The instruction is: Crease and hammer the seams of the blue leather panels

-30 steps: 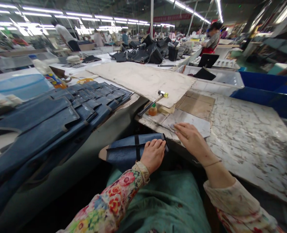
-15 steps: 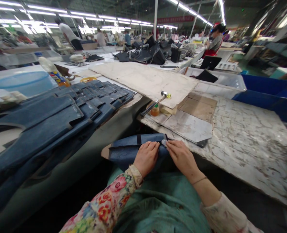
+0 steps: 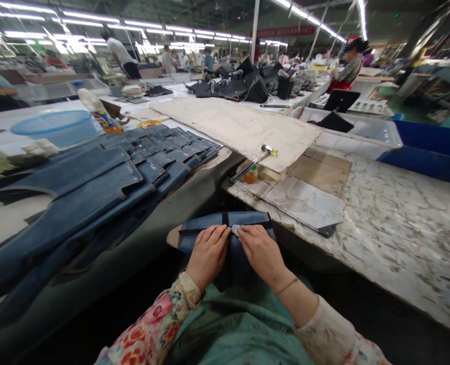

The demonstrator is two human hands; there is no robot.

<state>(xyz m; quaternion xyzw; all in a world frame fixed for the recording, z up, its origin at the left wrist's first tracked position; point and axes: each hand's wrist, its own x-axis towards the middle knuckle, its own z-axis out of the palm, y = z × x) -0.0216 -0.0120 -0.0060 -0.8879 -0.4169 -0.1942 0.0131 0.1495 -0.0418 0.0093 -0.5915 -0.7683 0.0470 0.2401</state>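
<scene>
A folded dark blue leather piece (image 3: 210, 225) with a black strap across it lies on my lap, over a green apron. My left hand (image 3: 207, 255) rests on it with the fingers curled down onto the leather. My right hand (image 3: 261, 252) is beside it, fingers pinched on a small whitish scrap (image 3: 235, 229) at the piece's middle. The two hands almost touch at the fingertips.
Several overlapping blue leather pieces (image 3: 96, 177) cover the bench at left. A hammer (image 3: 252, 164) and a small orange bottle (image 3: 251, 175) lie by a grey slab (image 3: 304, 203) on the marble-topped table (image 3: 392, 223). Blue bins (image 3: 430, 147) stand at right. Other workers stand far behind.
My right hand left the grey slab on the table and came down onto the leather piece with the small whitish scrap, meeting my left hand, which slid left toward the strap.
</scene>
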